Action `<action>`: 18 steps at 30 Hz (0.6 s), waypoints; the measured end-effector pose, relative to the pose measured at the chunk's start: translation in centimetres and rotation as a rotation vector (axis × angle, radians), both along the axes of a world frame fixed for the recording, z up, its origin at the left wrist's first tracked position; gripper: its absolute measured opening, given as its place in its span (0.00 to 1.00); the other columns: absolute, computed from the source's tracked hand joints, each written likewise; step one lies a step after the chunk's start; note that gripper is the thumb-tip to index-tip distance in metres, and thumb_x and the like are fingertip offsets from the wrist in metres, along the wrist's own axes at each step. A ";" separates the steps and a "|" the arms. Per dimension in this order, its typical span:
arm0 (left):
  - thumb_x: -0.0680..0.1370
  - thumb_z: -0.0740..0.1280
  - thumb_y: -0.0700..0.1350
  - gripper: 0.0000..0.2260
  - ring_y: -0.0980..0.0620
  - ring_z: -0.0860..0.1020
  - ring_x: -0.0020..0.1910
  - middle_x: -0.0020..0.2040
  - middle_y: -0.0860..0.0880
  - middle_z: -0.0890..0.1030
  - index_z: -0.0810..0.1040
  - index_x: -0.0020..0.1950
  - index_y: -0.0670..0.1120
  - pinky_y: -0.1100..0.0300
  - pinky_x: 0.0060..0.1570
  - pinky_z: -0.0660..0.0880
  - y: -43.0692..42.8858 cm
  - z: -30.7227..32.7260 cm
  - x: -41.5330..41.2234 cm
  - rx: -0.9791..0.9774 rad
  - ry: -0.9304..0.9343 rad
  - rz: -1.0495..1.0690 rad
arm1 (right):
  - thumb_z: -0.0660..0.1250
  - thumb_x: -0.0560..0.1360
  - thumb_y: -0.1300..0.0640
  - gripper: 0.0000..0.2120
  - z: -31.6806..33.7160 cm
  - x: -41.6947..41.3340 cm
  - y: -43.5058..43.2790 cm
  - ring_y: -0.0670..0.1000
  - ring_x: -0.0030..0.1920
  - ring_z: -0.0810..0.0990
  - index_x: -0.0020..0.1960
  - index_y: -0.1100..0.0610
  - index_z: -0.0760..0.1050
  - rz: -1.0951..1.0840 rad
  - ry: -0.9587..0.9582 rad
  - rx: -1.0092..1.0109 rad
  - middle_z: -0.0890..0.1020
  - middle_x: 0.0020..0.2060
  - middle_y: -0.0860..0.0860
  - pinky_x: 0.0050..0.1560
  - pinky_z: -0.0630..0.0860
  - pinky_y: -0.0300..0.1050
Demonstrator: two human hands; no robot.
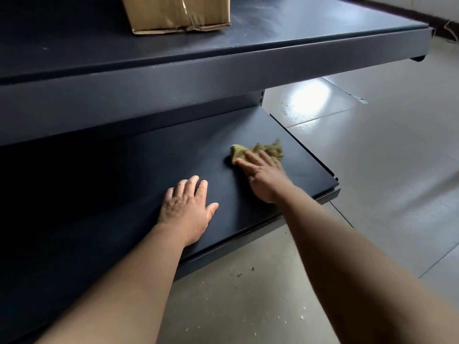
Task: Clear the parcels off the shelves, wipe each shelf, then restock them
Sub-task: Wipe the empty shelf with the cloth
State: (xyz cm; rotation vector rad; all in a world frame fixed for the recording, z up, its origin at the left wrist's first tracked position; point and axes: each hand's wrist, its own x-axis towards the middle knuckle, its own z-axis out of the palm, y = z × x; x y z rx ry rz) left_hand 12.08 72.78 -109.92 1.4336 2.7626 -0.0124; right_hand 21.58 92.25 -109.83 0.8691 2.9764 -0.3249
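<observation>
A dark lower shelf (124, 194) lies below me with no parcels on its visible part. My right hand (263, 177) presses a crumpled olive-green cloth (258, 151) flat onto the shelf's right half, fingers straight over the cloth. My left hand (187, 207) rests palm down on the shelf near its front edge, fingers spread, holding nothing. On the upper shelf (298, 28) stands a taped cardboard parcel (176, 13), cut off by the top of the view.
The upper shelf's front lip (223, 78) overhangs the back of the lower shelf. Grey tiled floor (372, 150) stretches to the right, with crumbs and white specks (243, 271) just in front of the lower shelf.
</observation>
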 end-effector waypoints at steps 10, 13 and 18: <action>0.78 0.48 0.66 0.31 0.49 0.54 0.74 0.76 0.51 0.55 0.51 0.78 0.53 0.52 0.69 0.54 -0.3 -0.1 -1.6 -0.015 0.020 -0.081 | 0.57 0.77 0.56 0.30 -0.3 -1.8 -0.4 0.50 0.78 0.45 0.77 0.41 0.55 0.016 0.031 0.033 0.51 0.78 0.44 0.76 0.42 0.55; 0.78 0.47 0.65 0.31 0.49 0.54 0.74 0.76 0.51 0.55 0.51 0.78 0.53 0.52 0.69 0.54 -0.2 -0.1 -1.5 -0.017 0.026 -0.082 | 0.52 0.80 0.51 0.26 -0.3 -3.2 0.0 0.49 0.78 0.42 0.77 0.38 0.53 0.015 0.019 -0.026 0.49 0.78 0.43 0.75 0.40 0.55; 0.79 0.46 0.65 0.30 0.49 0.54 0.74 0.76 0.50 0.54 0.49 0.78 0.52 0.51 0.70 0.53 -0.2 0.1 -1.3 -0.042 0.028 -0.081 | 0.49 0.80 0.48 0.26 0.0 -2.5 3.4 0.51 0.78 0.42 0.77 0.39 0.52 -0.194 -0.014 -0.057 0.48 0.79 0.44 0.75 0.41 0.57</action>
